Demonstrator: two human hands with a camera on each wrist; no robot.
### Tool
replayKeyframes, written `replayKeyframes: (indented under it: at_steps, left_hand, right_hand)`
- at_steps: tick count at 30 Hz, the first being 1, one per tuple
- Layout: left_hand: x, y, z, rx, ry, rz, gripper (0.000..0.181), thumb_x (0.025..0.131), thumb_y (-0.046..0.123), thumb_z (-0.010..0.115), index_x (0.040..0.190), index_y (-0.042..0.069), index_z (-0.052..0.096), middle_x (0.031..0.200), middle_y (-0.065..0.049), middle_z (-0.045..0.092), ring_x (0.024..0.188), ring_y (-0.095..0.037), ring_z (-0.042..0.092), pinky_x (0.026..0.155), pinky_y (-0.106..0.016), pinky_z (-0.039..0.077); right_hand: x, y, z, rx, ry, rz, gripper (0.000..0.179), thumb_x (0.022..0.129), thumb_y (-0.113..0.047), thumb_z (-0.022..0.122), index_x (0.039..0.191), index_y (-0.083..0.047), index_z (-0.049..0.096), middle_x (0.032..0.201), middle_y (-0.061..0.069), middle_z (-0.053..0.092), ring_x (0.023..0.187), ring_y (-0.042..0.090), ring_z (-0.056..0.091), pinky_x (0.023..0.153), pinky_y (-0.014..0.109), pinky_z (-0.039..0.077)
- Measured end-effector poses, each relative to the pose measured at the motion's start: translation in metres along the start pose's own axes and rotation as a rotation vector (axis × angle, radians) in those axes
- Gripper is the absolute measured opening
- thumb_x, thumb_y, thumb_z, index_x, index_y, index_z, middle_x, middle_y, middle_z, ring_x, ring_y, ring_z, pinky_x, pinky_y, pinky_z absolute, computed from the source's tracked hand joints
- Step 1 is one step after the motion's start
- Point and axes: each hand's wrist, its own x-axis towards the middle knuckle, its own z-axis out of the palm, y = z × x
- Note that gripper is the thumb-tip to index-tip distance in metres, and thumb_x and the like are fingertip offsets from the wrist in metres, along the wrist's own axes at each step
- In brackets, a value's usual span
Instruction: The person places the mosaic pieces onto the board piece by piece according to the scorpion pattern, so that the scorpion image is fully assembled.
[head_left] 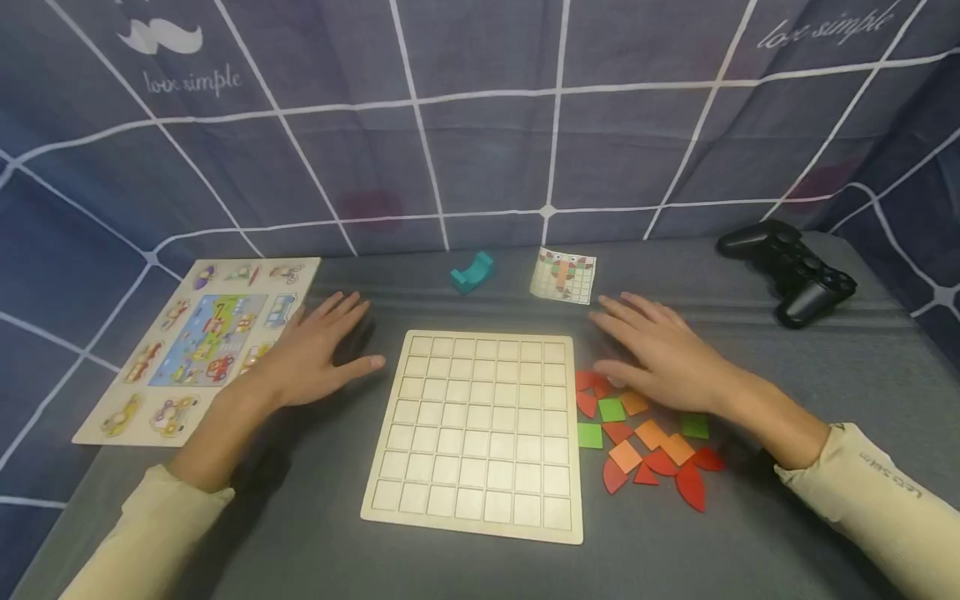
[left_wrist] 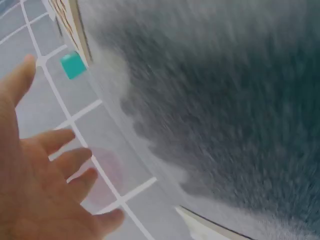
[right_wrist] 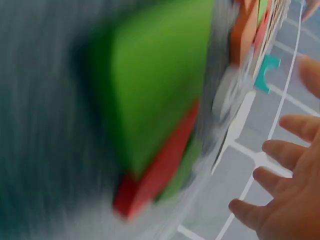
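Note:
A pale wooden board (head_left: 472, 433) with a grid of square recesses lies between the two hands. The left hand (head_left: 311, 354) is spread palm down left of it, by the right edge of a picture puzzle board (head_left: 133, 398), holding nothing. On the other side the right hand (head_left: 660, 354) is spread too, with no piece in its fingers. Below and beside it flat coloured pieces lie loosely: green squares (head_left: 590, 435), orange squares (head_left: 625, 456) and red petals and triangles (head_left: 691, 486). A green square (right_wrist: 155, 75) looms blurred in the right wrist view.
Behind the grid board stand a teal curved block (head_left: 472, 273) and a small printed card (head_left: 563, 277) with a coloured pattern on a grid. A black game controller (head_left: 798, 271) lies at the back right. Dark cloth (head_left: 480, 158) with white lines rises at the back.

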Motion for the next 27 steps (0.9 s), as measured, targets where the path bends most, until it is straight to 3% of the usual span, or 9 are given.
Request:
replayKeyframes:
  at_steps: [5,9,13,18,27]
  left_hand:
    - [-0.014,0.017,0.005,-0.095,-0.051,0.086,0.084,0.089,0.061,0.063,0.152,0.011,0.039,0.159,-0.017,0.027,0.143,-0.041,0.027,0.109,-0.066,0.018]
    - [-0.031,0.033,0.009,-0.164,-0.125,0.097,0.087,0.083,0.065,0.067,0.151,0.016,0.043,0.159,-0.01,0.029,0.14,-0.038,0.035,0.106,-0.062,0.031]
    - [-0.049,0.044,0.012,-0.2,-0.2,0.095,0.093,0.077,0.072,0.066,0.15,0.019,0.044,0.16,-0.006,0.028,0.141,-0.043,0.031,0.104,-0.064,0.031]
    - [-0.066,0.053,0.012,-0.238,-0.245,0.077,0.097,0.071,0.074,0.069,0.15,0.022,0.045,0.161,0.0,0.027,0.142,-0.048,0.023,0.104,-0.068,0.029]
    - [-0.068,0.055,0.018,-0.207,-0.284,0.084,0.099,0.067,0.059,0.082,0.15,0.022,0.044,0.162,0.002,0.024,0.144,-0.049,0.015,0.102,-0.07,0.028]
  right_hand:
    - [0.002,-0.013,0.008,0.097,0.025,-0.107,0.044,0.09,-0.02,0.073,0.13,-0.004,0.063,0.138,0.016,0.054,0.131,0.037,0.042,0.105,0.058,0.033]
    - [0.003,-0.02,0.01,0.143,0.025,-0.124,0.032,0.085,-0.01,0.076,0.117,-0.007,0.07,0.116,0.005,0.065,0.111,0.025,0.054,0.093,0.046,0.045]
    - [0.003,-0.024,0.01,0.155,0.002,-0.127,0.029,0.083,-0.008,0.078,0.111,-0.013,0.073,0.101,-0.006,0.065,0.095,0.015,0.053,0.081,0.037,0.047]
    - [0.003,-0.026,0.012,0.141,-0.012,-0.144,0.029,0.081,-0.005,0.079,0.108,-0.015,0.073,0.096,-0.009,0.065,0.092,0.013,0.053,0.08,0.036,0.048]
    - [0.008,-0.025,0.014,0.104,-0.029,-0.144,0.029,0.08,0.003,0.076,0.105,-0.011,0.072,0.095,-0.004,0.063,0.09,0.016,0.058,0.08,0.04,0.05]
